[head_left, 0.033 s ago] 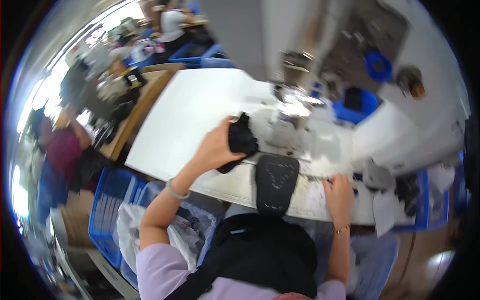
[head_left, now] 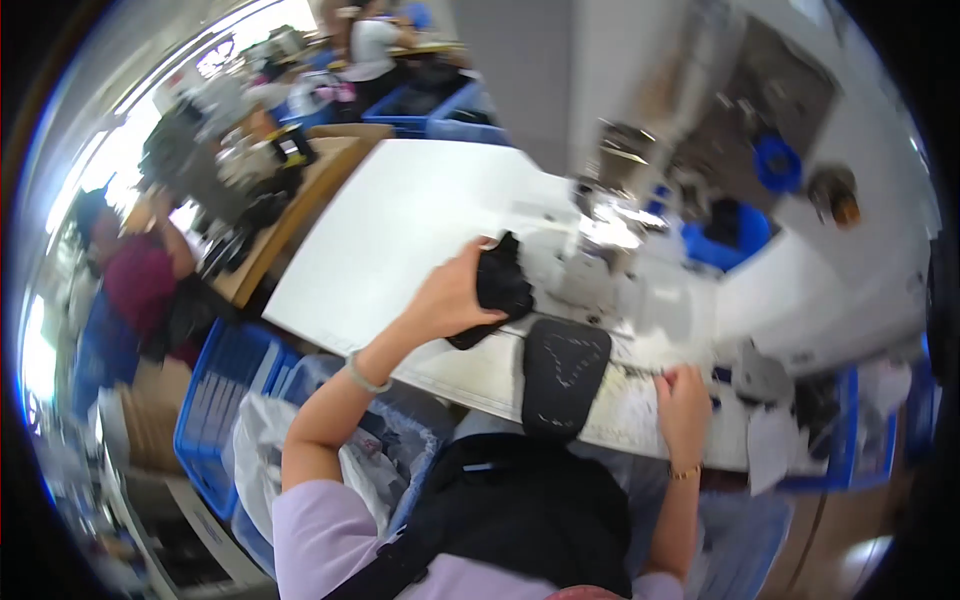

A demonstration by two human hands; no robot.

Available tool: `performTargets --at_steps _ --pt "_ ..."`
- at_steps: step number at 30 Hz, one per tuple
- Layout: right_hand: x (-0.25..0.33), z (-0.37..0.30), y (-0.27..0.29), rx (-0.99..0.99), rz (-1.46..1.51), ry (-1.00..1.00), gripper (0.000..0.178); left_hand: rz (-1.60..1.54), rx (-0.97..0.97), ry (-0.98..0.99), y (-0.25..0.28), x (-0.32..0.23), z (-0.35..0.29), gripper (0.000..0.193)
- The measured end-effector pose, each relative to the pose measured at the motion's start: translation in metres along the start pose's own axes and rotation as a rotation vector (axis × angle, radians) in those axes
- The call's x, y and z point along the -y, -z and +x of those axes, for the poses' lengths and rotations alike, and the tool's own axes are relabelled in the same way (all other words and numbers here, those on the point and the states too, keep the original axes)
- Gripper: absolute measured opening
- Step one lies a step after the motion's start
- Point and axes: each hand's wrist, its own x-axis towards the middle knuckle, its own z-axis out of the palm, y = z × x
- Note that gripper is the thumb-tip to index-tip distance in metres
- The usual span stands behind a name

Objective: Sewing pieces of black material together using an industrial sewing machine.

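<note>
Centre frame: left hand (head_left: 452,292) grasps a black, ragged-edged piece (head_left: 503,285). Lower right of centre: right hand (head_left: 684,405) curled, grip unclear.

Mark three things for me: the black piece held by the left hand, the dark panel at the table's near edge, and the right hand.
Black piece (head_left: 504,284): head view, middle of its uncovered part.
Dark panel (head_left: 564,378): head view, middle of its upper face.
Right hand (head_left: 685,411): head view, back of the hand.

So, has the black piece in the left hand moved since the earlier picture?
No: against the white table, the black piece shows no clear shift; the whole view moved slightly.
</note>
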Motion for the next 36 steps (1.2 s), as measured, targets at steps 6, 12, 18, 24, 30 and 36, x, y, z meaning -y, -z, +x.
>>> performTargets --at_steps 6,12,18,24,30,36 --pt "-0.005 0.011 0.002 0.092 0.181 -0.006 0.010 0.010 0.021 -0.003 0.000 0.010 -0.017 0.078" --pt "-0.011 0.042 0.011 -0.241 1.185 -0.118 0.007 -0.004 0.029 0.028 -0.003 0.010 -0.010 0.078" --pt "-0.008 0.076 -0.003 0.149 1.913 -0.420 0.017 -0.006 0.041 0.050 0.012 0.007 -0.005 0.075" --pt "0.041 0.062 0.029 0.244 1.599 -0.323 0.040 -0.042 0.063 0.088 0.010 -0.001 -0.010 0.071" --pt "0.044 0.052 0.036 0.069 0.013 -0.003 0.042 -0.053 0.021 0.098 0.007 0.004 -0.018 0.069" --pt "0.121 0.059 0.060 0.501 0.596 0.002 0.024 -0.027 0.016 0.074 0.007 0.019 -0.019 0.066"
